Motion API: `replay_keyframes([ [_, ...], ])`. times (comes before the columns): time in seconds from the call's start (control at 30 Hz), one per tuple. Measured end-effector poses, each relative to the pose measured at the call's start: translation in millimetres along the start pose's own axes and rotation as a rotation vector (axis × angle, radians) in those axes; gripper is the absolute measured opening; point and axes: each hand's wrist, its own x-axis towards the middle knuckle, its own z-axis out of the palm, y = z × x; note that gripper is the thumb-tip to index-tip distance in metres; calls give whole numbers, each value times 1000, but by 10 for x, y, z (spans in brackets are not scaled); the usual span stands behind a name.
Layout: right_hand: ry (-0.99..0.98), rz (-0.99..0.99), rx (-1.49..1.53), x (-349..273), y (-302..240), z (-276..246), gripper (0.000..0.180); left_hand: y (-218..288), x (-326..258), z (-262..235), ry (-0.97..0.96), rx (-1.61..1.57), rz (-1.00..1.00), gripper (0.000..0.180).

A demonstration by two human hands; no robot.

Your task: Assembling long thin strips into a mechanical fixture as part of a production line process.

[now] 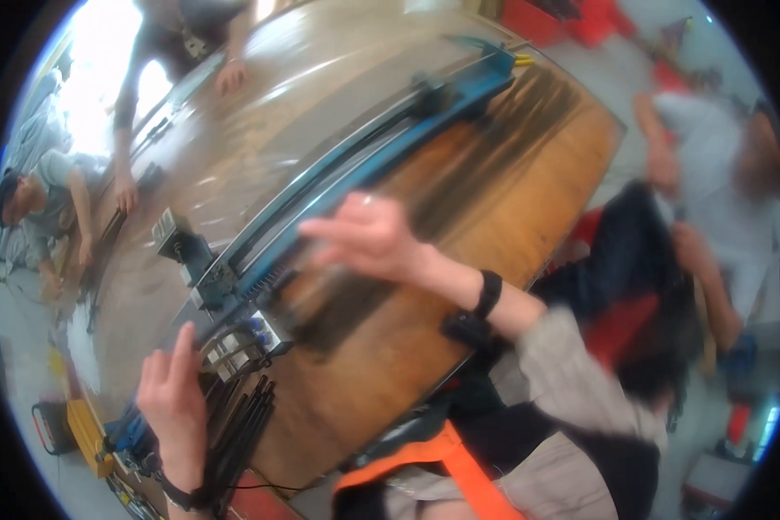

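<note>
A long blue metal machine frame with a rail lies diagonally across the table, metal blocks and a spring at its near left end. My left hand is beside that end, index finger stretched out, with no object visible in it. Next to it sits a silver clamp-like block. My right hand hovers over or beside the blue frame, slightly smeared by motion. One of its fingers points left, and I see nothing held. Whether either hand touches the machine I cannot tell.
A bundle of dark thin rods lies near my left wrist. The wooden table has dark streaks on its right part. Across it a person's hand rests on the surface. Another person in a light shirt is at the right.
</note>
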Motion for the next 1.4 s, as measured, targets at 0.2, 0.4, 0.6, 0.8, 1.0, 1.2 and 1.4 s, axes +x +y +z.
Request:
replay_keyframes([
  [0.2,96,-76,71,94,-138,319,35,-135,-273,44,50,-126,-135,40],
  [0.4,-114,126,-13,-91,269,345,19,-822,-864,-495,399,144,-422,32],
  [0.6,-385,459,653,779,-349,1170,17,-675,-881,-620,363,-8,-486,33],
  [0.8,-398,10,442,1036,-317,1718,13,-741,-1416,-646,297,-36,-629,34],
  [1.0,-537,-64,363,1121,-426,1832,12,-859,-1666,-422,333,-122,-644,33],
  [1.2,-539,-292,28,1061,-431,1822,8,-920,-1443,-271,326,-136,-640,33],
  [1.4,-273,-191,-360,440,653,636,12,-1087,-1401,-128,193,-51,-604,29],
])
